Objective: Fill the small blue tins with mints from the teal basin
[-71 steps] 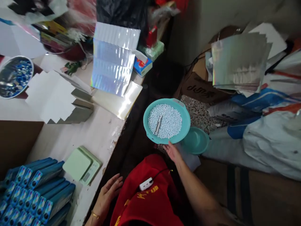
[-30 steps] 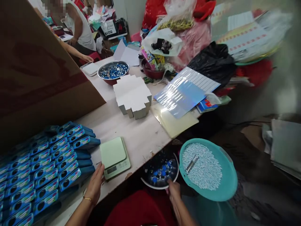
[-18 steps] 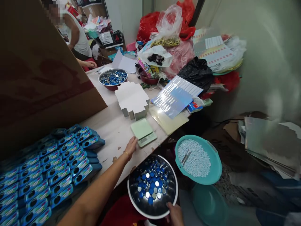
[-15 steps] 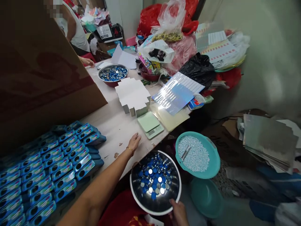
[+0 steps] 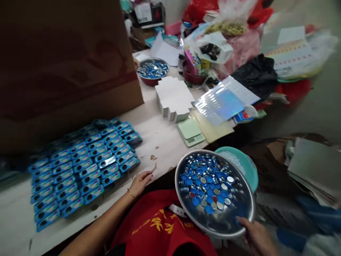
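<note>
My right hand (image 5: 257,233) grips the rim of a large steel bowl (image 5: 231,222), thumb inside and fingers underneath. The bowl is tilted over my lap, just off the table's edge. Inside lie many small round blue and silver caps (image 5: 205,181), a few of them reddish. My left hand (image 5: 141,182) is at the table's front edge with its fingers stretched out, holding nothing. Left of it, rows of small blue packages (image 5: 87,167) with dark round spots are laid out on the table.
A large cardboard box (image 5: 80,92) stands at the left. Further back are a stack of white cut card (image 5: 174,94), a pale green scale (image 5: 190,131) and another bowl of caps (image 5: 153,81), with a person's hand beside it. A turquoise basin (image 5: 252,169) sits partly behind my bowl.
The steel bowl has come up closer, tilted, in my right hand, now partly covering the turquoise basin. My left hand has drawn back from near the scale. The view has shifted left.
</note>
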The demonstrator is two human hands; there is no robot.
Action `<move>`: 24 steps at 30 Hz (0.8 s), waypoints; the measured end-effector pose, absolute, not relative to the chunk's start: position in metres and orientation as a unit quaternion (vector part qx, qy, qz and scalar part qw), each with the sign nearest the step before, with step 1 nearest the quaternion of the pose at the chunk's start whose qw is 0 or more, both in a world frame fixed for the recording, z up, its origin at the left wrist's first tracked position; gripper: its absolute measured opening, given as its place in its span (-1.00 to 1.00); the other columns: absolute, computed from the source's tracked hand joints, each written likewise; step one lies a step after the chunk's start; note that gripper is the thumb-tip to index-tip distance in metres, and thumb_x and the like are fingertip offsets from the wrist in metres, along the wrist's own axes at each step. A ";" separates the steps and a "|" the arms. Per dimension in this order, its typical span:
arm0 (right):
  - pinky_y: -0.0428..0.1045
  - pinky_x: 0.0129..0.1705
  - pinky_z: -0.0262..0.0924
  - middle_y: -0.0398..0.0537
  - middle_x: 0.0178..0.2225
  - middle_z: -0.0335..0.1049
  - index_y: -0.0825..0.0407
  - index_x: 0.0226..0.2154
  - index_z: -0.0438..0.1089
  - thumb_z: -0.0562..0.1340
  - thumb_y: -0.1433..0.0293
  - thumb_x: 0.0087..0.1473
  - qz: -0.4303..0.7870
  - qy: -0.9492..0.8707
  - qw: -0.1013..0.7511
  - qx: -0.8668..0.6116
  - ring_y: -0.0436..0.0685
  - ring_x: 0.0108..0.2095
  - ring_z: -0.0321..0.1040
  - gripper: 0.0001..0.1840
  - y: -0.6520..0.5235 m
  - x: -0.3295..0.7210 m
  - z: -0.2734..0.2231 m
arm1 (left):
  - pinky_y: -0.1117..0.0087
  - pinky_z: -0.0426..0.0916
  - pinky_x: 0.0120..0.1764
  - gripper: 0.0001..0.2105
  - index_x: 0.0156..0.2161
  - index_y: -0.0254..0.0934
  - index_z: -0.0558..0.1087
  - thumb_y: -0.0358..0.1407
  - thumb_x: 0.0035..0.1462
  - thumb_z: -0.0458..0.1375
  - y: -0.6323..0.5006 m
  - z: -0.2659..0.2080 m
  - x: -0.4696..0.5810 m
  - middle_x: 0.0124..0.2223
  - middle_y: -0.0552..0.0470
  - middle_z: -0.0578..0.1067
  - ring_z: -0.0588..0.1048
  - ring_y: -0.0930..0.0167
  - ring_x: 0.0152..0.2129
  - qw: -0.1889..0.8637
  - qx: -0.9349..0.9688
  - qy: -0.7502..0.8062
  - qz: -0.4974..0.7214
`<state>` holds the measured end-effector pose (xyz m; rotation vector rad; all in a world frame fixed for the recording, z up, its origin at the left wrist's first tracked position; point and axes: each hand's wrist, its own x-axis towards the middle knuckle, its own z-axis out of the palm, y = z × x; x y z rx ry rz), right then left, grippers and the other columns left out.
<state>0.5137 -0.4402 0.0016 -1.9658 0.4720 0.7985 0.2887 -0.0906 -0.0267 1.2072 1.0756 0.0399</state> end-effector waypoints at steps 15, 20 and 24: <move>-0.12 -0.54 0.10 -0.09 -0.60 0.29 0.04 -0.64 0.27 0.33 0.27 -0.32 0.387 -0.145 0.397 -0.819 0.08 -0.46 0.30 -0.75 -0.193 0.550 -0.012 | 0.32 0.28 -0.18 -0.50 -0.16 -0.36 0.42 -0.07 -0.20 0.19 -0.096 0.021 0.195 -0.20 -0.15 0.48 0.44 0.28 -0.27 0.634 0.420 0.613 0.213; 0.04 -0.13 0.09 0.02 -0.07 0.20 -0.09 -0.08 0.22 0.26 0.11 -0.21 0.236 -0.513 0.183 -0.805 0.22 -0.04 0.12 -0.41 -0.117 0.549 0.001 | 0.30 0.29 -0.18 -0.51 -0.16 -0.37 0.41 -0.07 -0.19 0.19 -0.108 0.025 0.215 -0.19 -0.17 0.47 0.44 0.30 -0.28 0.637 0.368 0.632 0.244; 0.20 -0.14 0.08 0.05 0.10 -0.05 -0.17 0.07 0.02 0.23 0.10 -0.18 0.192 -0.657 -0.001 -0.729 0.38 0.08 -0.15 -0.27 -0.072 0.515 -0.038 | 0.32 0.28 -0.18 -0.54 -0.17 -0.34 0.42 -0.10 -0.19 0.21 -0.119 0.019 0.231 -0.20 -0.14 0.48 0.44 0.34 -0.30 0.632 0.326 0.641 0.288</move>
